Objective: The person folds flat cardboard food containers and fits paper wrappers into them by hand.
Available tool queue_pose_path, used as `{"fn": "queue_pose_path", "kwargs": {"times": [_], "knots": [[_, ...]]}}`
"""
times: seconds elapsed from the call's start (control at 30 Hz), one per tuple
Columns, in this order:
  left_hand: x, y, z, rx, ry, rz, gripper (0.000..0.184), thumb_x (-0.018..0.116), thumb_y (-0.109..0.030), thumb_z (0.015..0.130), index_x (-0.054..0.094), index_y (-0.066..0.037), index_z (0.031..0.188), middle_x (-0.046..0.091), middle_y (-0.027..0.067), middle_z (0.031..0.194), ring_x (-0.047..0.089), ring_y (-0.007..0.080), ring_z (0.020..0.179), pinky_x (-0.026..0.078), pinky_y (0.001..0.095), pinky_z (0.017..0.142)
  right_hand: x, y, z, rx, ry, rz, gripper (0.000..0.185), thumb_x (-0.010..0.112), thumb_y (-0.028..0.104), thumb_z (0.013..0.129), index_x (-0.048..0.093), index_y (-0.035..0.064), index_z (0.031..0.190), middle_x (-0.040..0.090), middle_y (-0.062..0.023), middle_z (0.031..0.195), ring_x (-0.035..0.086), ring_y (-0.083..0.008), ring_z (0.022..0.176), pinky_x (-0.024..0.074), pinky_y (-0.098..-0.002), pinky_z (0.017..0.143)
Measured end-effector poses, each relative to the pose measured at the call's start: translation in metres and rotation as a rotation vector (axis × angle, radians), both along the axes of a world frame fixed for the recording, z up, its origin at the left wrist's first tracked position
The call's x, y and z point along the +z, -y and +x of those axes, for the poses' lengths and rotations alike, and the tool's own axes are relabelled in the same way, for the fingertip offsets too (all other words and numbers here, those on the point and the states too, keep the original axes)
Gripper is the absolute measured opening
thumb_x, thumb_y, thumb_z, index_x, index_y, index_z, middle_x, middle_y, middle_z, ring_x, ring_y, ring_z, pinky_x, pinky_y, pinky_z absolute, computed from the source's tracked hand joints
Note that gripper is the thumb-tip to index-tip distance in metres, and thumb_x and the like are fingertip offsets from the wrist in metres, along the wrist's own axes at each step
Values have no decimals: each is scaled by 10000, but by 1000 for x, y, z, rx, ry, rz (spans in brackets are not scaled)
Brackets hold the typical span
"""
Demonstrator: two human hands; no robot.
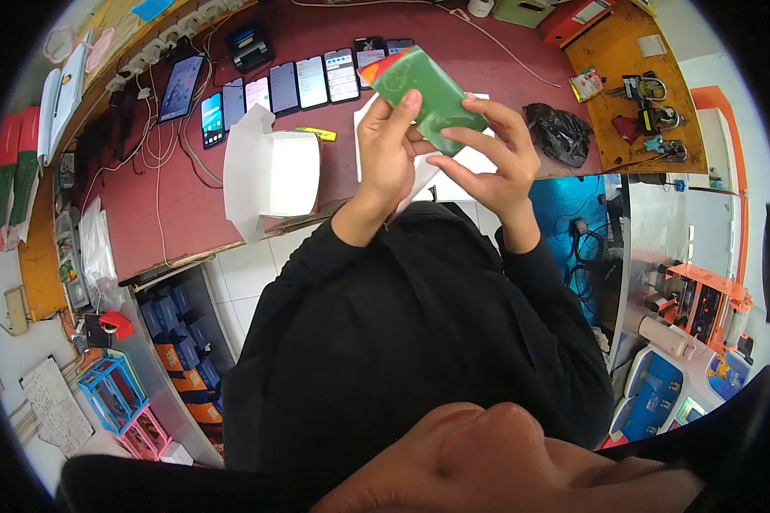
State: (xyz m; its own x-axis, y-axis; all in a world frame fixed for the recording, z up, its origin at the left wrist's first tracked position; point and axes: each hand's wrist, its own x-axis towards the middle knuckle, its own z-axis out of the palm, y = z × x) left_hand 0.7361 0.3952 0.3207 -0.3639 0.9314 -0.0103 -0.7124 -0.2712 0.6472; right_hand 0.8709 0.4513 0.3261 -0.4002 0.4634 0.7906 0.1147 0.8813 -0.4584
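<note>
The left hand (387,156) is grasping the green packet (428,85), thumb across the face and fingers behind, probably to steady it; the right hand's (498,158) grip is pinching lightly at the lower right edge with the fingertips, seemingly leaving most of the face in sight. The packet is hanging tilted above the worktop (518,92), in front of the phones (310,81), which are lying side by side, perhaps for easy comparing. The front edge is running near the wrists; the white carton (293,175) is limiting room leftward, the black bag (558,135) rightward.
</note>
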Motion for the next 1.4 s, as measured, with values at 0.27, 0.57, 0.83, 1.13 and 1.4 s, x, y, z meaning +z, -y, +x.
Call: {"fn": "queue_pose_path", "kwargs": {"times": [0.27, 0.57, 0.83, 1.13, 1.4], "knots": [[-11, 1, 14, -78, 55, -39, 199, 569, -163, 938, 584, -5, 1057, 655, 111, 984, 678, 179, 813, 596, 325, 685, -14, -6, 2, -71, -25, -46, 274, 815, 68, 587, 730, 113, 844, 608, -108, 1117, 638, -258, 981, 546, -320, 770], [-50, -18, 13, 168, -672, 70, 194, 684, -42, 821, 631, -13, 1006, 666, 98, 984, 672, 174, 842, 566, 309, 733, 2, -26, 16, 40, -49, -223, 379, 830, 162, 615, 671, 85, 951, 576, -145, 1168, 568, -297, 1096, 483, -394, 867], [-132, -45, 35, 174, -1813, 326, 162, 707, -156, 730, 636, -86, 858, 642, 42, 898, 635, 251, 771, 504, 362, 590, 4, -36, -6, -299, 334, -202, 504, 553, 44, 808, 511, 184, 1290, 566, -140, 1164, 569, -355, 1041, 475, -406, 867], [-58, -54, -26, -311, 193, -89, 391, 633, -283, 886, 525, -49, 1180, 618, 67, 1114, 616, 255, 1035, 532, 397, 842, -8, -19, 17, -34, 532, -147, 416, 479, -94, 667, 682, 117, 963, 601, -78, 1224, 587, -305, 1098, 496, -365, 893], [-84, -71, -15, -380, 489, -62, 301, 486, -176, 978, 488, 7, 1217, 596, 121, 1168, 590, 212, 1081, 498, 338, 951, -29, -18, 7, -1, 190, -181, 351, 557, -27, 749, 673, 115, 1048, 601, -125, 1232, 596, -319, 1096, 499, -382, 894]]}}
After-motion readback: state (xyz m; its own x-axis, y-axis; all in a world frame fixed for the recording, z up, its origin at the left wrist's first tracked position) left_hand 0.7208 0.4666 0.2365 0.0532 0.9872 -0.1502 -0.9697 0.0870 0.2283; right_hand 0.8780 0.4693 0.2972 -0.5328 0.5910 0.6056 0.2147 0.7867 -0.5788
